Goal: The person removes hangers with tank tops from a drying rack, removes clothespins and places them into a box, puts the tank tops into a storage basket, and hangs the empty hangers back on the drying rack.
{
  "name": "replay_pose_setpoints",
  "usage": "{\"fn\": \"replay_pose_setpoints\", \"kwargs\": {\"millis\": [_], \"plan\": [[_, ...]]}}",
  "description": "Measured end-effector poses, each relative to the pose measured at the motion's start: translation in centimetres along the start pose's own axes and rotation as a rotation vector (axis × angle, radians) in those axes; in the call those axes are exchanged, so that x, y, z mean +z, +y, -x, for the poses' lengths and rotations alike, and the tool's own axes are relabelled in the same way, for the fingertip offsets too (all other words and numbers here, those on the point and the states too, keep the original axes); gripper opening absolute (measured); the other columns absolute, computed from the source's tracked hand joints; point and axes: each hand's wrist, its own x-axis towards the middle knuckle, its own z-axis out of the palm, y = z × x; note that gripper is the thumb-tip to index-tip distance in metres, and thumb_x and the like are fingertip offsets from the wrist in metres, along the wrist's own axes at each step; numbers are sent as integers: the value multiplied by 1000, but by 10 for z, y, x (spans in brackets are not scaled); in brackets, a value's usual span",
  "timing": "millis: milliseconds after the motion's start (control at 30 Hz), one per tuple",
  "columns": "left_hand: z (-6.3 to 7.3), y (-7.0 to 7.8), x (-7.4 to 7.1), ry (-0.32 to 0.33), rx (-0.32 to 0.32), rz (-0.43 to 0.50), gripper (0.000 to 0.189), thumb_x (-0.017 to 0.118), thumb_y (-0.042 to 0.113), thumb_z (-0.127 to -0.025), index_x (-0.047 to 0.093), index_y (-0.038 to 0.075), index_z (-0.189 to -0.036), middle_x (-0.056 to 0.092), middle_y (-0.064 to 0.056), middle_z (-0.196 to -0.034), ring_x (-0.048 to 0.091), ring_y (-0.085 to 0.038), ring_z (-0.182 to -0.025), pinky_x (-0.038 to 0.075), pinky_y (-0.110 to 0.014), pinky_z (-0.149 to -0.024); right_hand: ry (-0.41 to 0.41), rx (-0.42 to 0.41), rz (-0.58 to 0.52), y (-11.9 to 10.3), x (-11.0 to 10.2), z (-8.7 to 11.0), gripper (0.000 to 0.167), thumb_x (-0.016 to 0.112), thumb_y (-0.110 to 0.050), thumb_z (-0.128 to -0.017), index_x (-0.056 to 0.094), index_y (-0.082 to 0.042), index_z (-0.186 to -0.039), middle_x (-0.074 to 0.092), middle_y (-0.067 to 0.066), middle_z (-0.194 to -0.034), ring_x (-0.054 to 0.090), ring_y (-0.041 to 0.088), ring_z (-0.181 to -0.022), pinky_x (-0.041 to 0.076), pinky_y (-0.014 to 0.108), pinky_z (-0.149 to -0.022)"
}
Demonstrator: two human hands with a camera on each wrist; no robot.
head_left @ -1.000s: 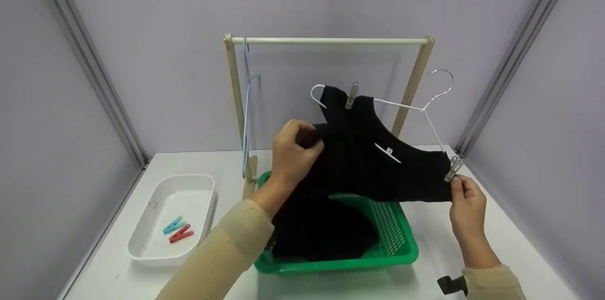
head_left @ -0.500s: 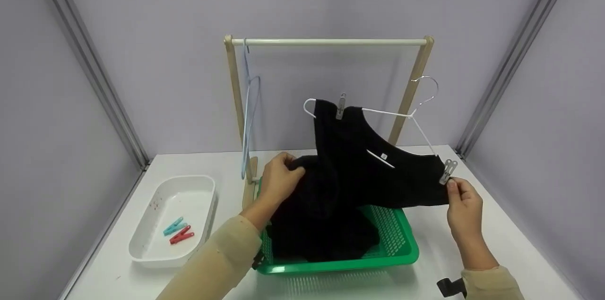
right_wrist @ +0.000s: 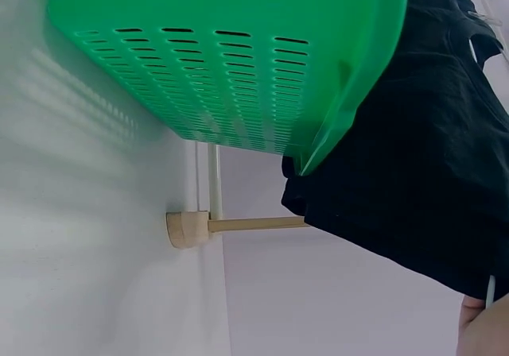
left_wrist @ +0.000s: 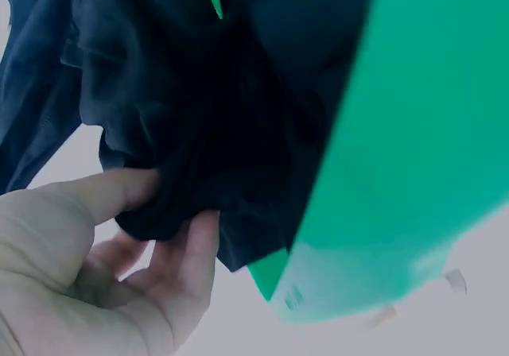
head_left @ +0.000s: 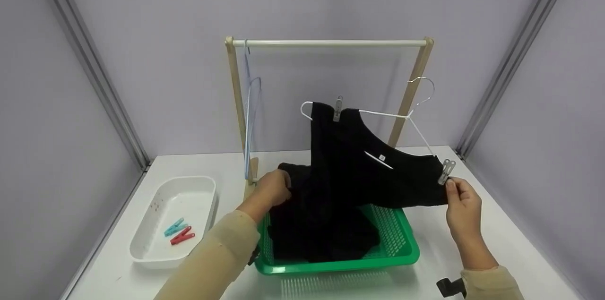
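Note:
A black sleeveless top (head_left: 387,182) hangs tilted on a white wire hanger (head_left: 385,113) over the green basket. One grey clothespin (head_left: 338,108) grips its left shoulder, and a second grey clothespin (head_left: 445,172) grips the right one. My right hand (head_left: 464,205) pinches the cloth at the hanger's right end, just below that clothespin. At the basket's left side, my left hand (head_left: 270,192) holds the top's lower part; in the left wrist view, thumb and fingers pinch a dark fold (left_wrist: 151,205). More black cloth (head_left: 326,241) lies bunched in the basket.
The green basket (head_left: 340,267) stands in front of a rack with a white rail (head_left: 331,43) and wooden legs. A blue hanger (head_left: 247,120) hangs at the rail's left end. On the left, a white tray (head_left: 142,238) holds blue clothespins (head_left: 176,227) and red clothespins (head_left: 182,235).
My left hand has come down and left with the lower cloth, to the basket's left rim. The hanger and top have sunk slightly and shifted left, while my right hand keeps its hold.

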Motion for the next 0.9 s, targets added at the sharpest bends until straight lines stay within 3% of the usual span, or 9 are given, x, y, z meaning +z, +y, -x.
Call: {"fn": "replay_pose_setpoints", "kwargs": {"millis": [100,200,333,467,567,667,800,900], "plan": [[-3,-4,4,-43,51,-56,18,69,-9,-76,62,7,-75,60,-3,-72,54,-18,-70,51,-31,-65,-7,17,-4,-3,0,1,25,49,-10,-106,63,11,-108,63,-8,-89,57,6,-83,46,13,-73],[-6,-10,12,-86,84,-72,19,64,-12,-78,65,7,-74,60,-2,-71,53,-16,-67,50,-29,-61,-25,29,-5,-2,-1,1,25,49,-11,-106,63,10,-109,63,-8,-91,57,5,-85,46,13,-75],[-6,-14,17,-172,71,-63,20,60,-12,-85,72,1,-94,70,-11,-94,63,-22,-84,57,-35,-76,-50,20,-13,3,-1,1,27,48,-13,-106,62,9,-110,63,-6,-93,59,6,-88,48,13,-77],[-7,-14,18,-283,60,-78,26,58,-5,-92,70,-3,-115,68,-18,-116,64,-30,-106,54,-43,-92,-44,14,-7,3,0,1,26,49,-12,-106,63,10,-110,64,-8,-93,59,5,-88,48,12,-78],[-8,-13,17,-322,47,-79,29,54,-3,-95,68,-3,-121,66,-20,-121,61,-33,-114,51,-45,-98,-38,20,8,3,0,0,25,49,-11,-106,63,9,-110,64,-10,-93,58,4,-88,47,11,-78],[-12,-13,12,-254,41,-75,27,52,0,-97,69,-3,-118,67,-18,-119,62,-32,-113,52,-44,-97,-39,27,10,-1,1,0,24,49,-8,-105,63,10,-109,63,-10,-92,58,3,-88,47,11,-78],[-17,-15,7,-30,53,-68,20,57,4,-95,73,0,-107,71,-14,-107,66,-29,-101,55,-42,-89,-43,23,-2,-20,1,6,23,49,-5,-105,62,14,-108,63,-10,-90,58,2,-85,47,11,-77],[-23,-15,5,112,99,-60,22,61,4,-93,72,2,-111,70,-15,-111,65,-31,-105,53,-43,-92,-49,17,2,-28,0,9,24,48,-4,-105,61,16,-108,64,-11,-90,57,1,-85,46,10,-76]]}}
